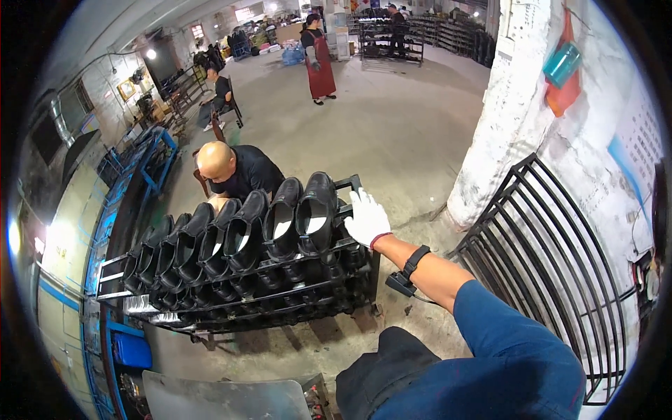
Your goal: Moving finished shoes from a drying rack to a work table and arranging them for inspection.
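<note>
Concrete floor (413,126) stretches away through a wide workshop, where a person in a red apron (322,68) stands well back, near more racks. On your right rise a whitewashed pillar (488,126) and a curved black metal grille (542,273); a teal cup (563,64) hangs high on the wall. In front of you stands a black metal rack (110,277), loaded on its upper tier with a slanting row of black shoes (245,232), openings facing you, with more footwear packed beneath. Your right hand (365,215), in a white glove with a red cuff, lies against the rack's near right end, just beside the last shoe. Its fingers are nearly straight and slightly parted, with no shoe held; the palm side is hidden. Your left hand is out of view, so you cannot tell its state. Beyond the rack, a co-worker in black (250,165) bends forward, head down. Low at your left sits a blue bin (131,350).
</note>
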Action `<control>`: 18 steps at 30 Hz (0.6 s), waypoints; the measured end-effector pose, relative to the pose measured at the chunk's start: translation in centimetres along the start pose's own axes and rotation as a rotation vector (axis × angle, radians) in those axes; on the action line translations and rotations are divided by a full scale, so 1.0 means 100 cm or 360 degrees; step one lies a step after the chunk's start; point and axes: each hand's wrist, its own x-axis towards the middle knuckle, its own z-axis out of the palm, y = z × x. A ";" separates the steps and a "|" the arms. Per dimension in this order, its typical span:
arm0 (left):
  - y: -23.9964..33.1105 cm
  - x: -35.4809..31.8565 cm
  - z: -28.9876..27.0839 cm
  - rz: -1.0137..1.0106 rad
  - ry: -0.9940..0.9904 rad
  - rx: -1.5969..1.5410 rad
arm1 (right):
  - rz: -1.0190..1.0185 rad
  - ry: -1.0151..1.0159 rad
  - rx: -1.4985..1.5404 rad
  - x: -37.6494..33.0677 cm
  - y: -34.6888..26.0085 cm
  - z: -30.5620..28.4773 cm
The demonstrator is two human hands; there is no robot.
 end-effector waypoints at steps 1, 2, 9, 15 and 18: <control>-0.006 0.006 0.014 0.0116 0.0300 -0.0067 | -0.0032 0.0001 0.0013 0.001 -0.008 0.002; -0.013 0.009 0.025 0.0240 0.0595 -0.0129 | -0.0059 0.0002 0.0019 0.002 -0.013 0.005; 0.060 -0.026 -0.048 0.0592 0.0429 -0.0476 | -0.0056 0.0061 -0.0047 0.000 -0.002 0.009; 0.078 -0.006 -0.059 0.0681 0.0249 -0.0591 | -0.0026 0.0049 -0.0005 0.000 -0.003 0.008; 0.080 0.015 -0.057 0.0786 0.0214 -0.0649 | -0.0031 0.0045 0.0021 -0.001 -0.006 0.004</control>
